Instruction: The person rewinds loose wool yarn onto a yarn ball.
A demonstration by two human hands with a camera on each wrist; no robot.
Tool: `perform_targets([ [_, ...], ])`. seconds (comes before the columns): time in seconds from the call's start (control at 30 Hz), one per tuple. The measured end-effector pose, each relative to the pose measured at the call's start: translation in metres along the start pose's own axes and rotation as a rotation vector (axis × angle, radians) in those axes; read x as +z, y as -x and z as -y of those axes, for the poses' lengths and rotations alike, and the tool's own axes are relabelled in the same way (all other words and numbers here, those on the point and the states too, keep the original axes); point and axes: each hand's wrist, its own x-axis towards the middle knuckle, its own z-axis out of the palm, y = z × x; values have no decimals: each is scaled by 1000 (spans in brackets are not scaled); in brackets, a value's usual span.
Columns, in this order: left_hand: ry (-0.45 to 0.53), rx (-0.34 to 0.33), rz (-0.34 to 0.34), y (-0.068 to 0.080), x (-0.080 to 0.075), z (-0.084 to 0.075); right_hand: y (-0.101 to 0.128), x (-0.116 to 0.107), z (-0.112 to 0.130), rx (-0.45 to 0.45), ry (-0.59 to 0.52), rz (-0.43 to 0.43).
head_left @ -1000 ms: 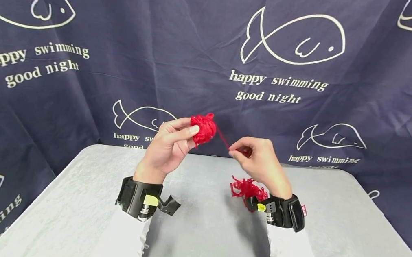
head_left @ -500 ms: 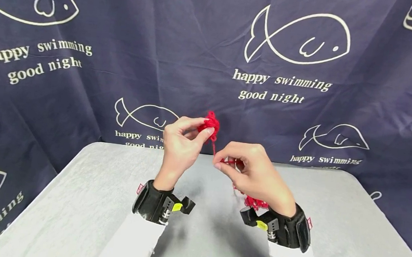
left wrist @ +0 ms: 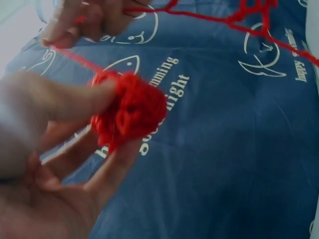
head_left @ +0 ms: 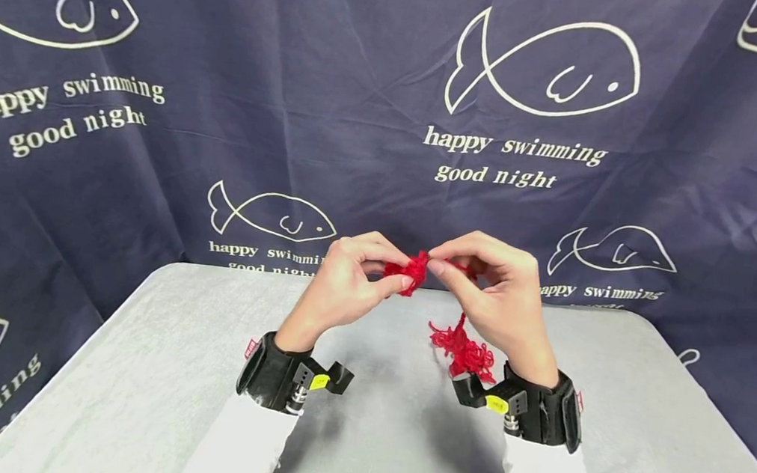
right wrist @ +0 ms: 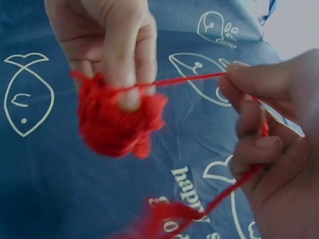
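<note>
Between the thumb and fingers of my left hand (head_left: 350, 283) is a small ball of red yarn (left wrist: 132, 109). Its surface is loosely wound, with loops sticking out. My right hand (head_left: 498, 296) pinches the yarn strand (right wrist: 184, 79) between thumb and forefinger, just right of the ball in the head view. The strand runs taut from the ball to that pinch, then passes through the curled lower fingers, as the right wrist view shows. From there it drops to a loose tangle of red yarn (head_left: 469, 353) below my right hand.
A table with a pale grey cover (head_left: 204, 371) lies under both hands. Behind it hangs a dark blue curtain (head_left: 375, 116) with white fish outlines and lettering. Black wrist straps with small cameras sit on both wrists.
My left hand has turned and shifted right with the ball. My right hand dipped beneath the ball, then rose to its right side, carrying the strand round. More of the tangle shows now.
</note>
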Motion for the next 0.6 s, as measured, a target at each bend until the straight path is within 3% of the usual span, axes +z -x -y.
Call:
perform_targets([
  [0.17, 134, 16, 151, 1, 0, -2, 2, -3, -12, 38, -5, -107],
  [0.3, 245, 78, 214, 2, 0, 1, 2, -4, -23, 67, -8, -123],
  [0.43, 347, 148, 207, 2, 1, 10, 4, -4, -33, 112, -21, -116],
  [0.6, 450, 207, 118, 0, 3, 13, 7, -1, -44, 170, -49, -76],
])
